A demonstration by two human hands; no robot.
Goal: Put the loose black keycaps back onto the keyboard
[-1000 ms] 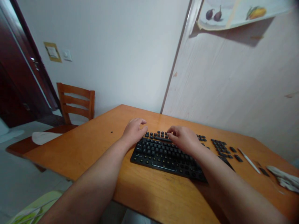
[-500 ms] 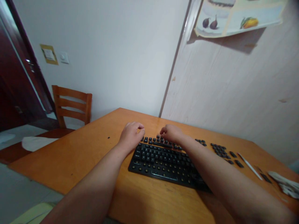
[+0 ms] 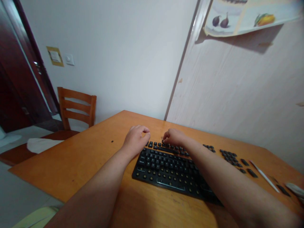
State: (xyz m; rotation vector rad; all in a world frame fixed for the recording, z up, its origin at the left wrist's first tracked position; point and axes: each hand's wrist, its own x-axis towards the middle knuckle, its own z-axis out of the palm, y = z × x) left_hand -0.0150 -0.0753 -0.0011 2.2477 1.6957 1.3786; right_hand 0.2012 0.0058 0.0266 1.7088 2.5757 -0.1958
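A black computer keyboard [image 3: 166,162] lies slightly askew on the table, its lower rows bare of keycaps with the switch stems showing. Behind its far edge are loose black keycaps [image 3: 155,143] in rough rows, along with a long spacebar [image 3: 168,150]. Over these loose caps my right hand [image 3: 175,137] has its fingers bent down and drawn together, the tips on a keycap [image 3: 163,141] that they partly hide. Resting by the keyboard's far left corner, my left hand [image 3: 136,139] is loosely curved, thumb and forefinger apart, nothing visible in it.
More loose keycaps [image 3: 228,156] sit in groups on the wooden table [image 3: 99,158] to the right. Beyond them are a white pen-like stick [image 3: 264,176] and a pale cloth [image 3: 295,190]. One small dark piece [image 3: 112,141] lies at left. A wooden chair [image 3: 77,104] stands past the table's left edge.
The view has turned a little left, so the scene sits further right. My right fingertips have shifted slightly left, down onto a keycap. My left hand stays by the keyboard's corner.
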